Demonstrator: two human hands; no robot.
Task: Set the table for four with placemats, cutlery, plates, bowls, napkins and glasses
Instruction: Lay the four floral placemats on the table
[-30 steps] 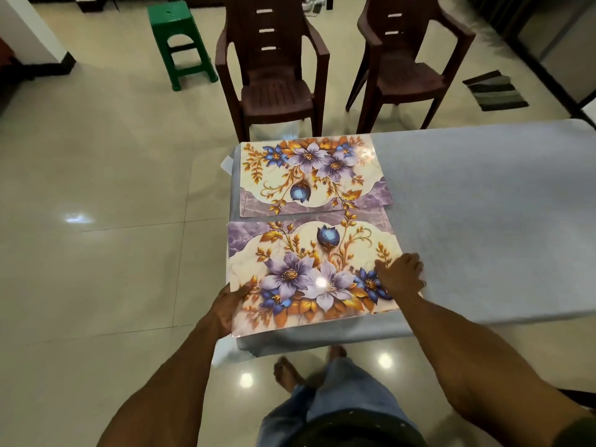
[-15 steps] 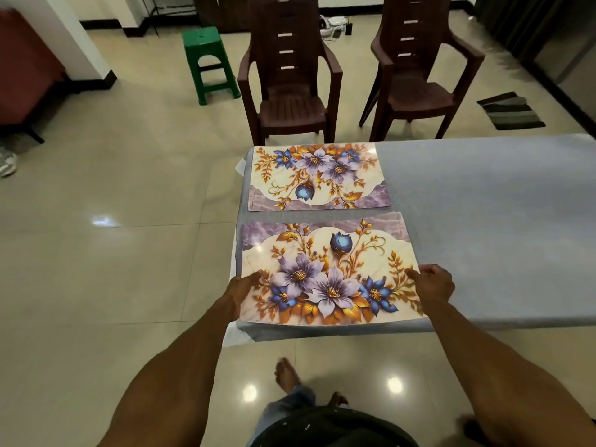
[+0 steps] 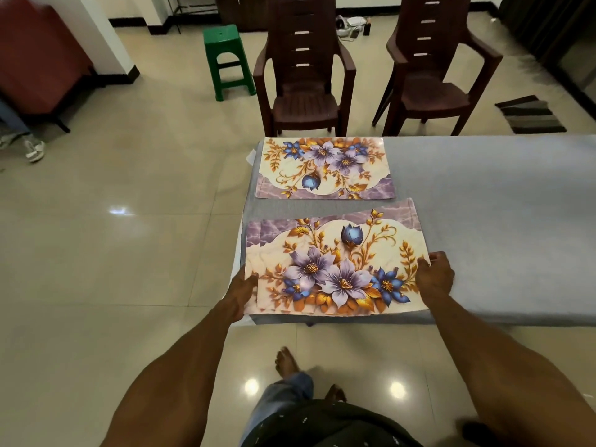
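I've got the placemat stack between both hands, long axis running hand to hand: left hand grips its left edge, right hand pinches its right; laid mat just beyond.

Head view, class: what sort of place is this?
Probably a home dining area: a cloth-covered table with floral placemats, two brown plastic chairs and a green stool on tiled floor.

We are seeing a softly lit room, with ceiling lights glaring as white spots on the glossy floor. The wide lens is bending straight lines near the edges, and the chairs are looking slightly smeared.
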